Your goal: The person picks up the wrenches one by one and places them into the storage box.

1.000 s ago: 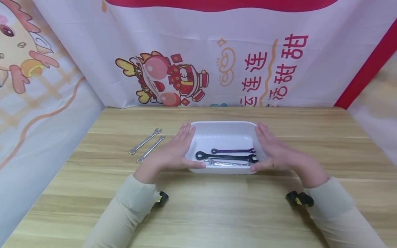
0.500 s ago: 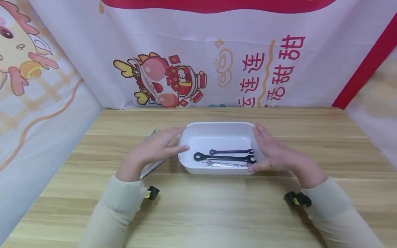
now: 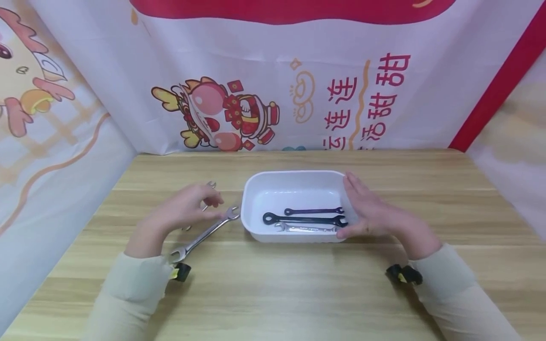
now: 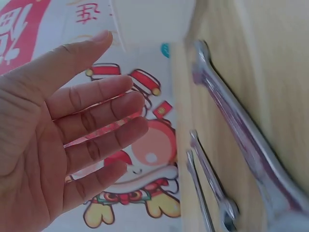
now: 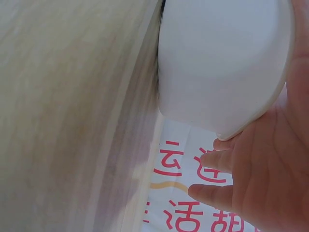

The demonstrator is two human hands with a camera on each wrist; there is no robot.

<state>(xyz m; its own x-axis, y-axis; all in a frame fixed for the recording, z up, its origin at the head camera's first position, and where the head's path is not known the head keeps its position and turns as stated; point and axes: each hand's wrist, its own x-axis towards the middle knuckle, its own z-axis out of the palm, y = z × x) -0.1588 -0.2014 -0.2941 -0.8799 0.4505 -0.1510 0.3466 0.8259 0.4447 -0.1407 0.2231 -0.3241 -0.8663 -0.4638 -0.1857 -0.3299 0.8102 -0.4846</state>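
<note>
In the head view, my left hand (image 3: 185, 208) hovers over the wrenches on the left, fingers loosely bent. The left wrist view shows its palm (image 4: 29, 154) with nothing in it. Below it lies a large silver open-ended wrench (image 3: 206, 235), its far end near the white tray (image 3: 294, 238). Two smaller wrenches, one a small silver wrench (image 4: 212, 179), lie beyond, mostly covered by the hand in the head view. My right hand (image 3: 375, 213) rests against the tray's right end, fingers extended and thumb along the near rim.
Inside the tray lie a small dark wrench (image 3: 313, 211), a larger black combination wrench (image 3: 304, 219) and a silver wrench (image 3: 304, 228). All stand on a wood-grain table (image 3: 273, 293). A printed cloth (image 3: 239, 38) hangs behind the table's far edge.
My left hand has let go of the tray's left end and moved left over the wrenches, uncovering the large silver one. The right hand stays at the tray.
</note>
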